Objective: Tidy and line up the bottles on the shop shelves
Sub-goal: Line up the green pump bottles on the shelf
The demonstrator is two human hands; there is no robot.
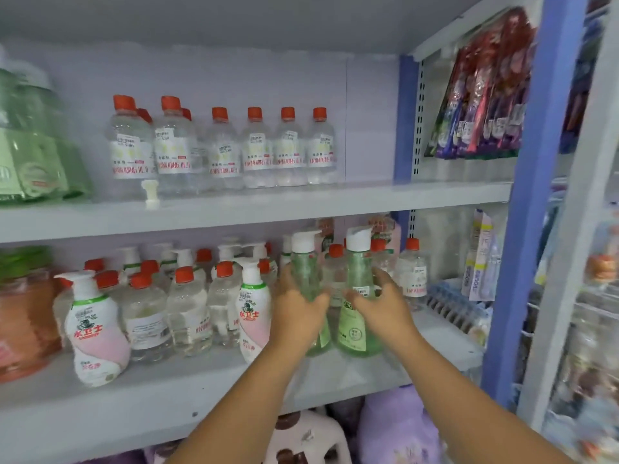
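Note:
Two green bottles with white flip caps stand side by side on the middle shelf (335, 383). My left hand (296, 311) grips the left green bottle (303, 262) round its body. My right hand (382, 304) holds the right green bottle (356, 316) from its right side, fingers curled round it. Behind them stand clear bottles with red caps (413, 272). To the left are more red-capped clear bottles (187, 309) and white-and-pink pump bottles (95, 326), loosely grouped. On the upper shelf a row of red-capped clear bottles (254, 149) stands along the back.
Green refill packs (33, 145) sit at the upper left. Toothbrush packs (482, 95) hang on the right beyond a blue upright (532, 195). A small white pump piece (150, 192) stands on the upper shelf. Purple bottles (395, 430) stand on the shelf below.

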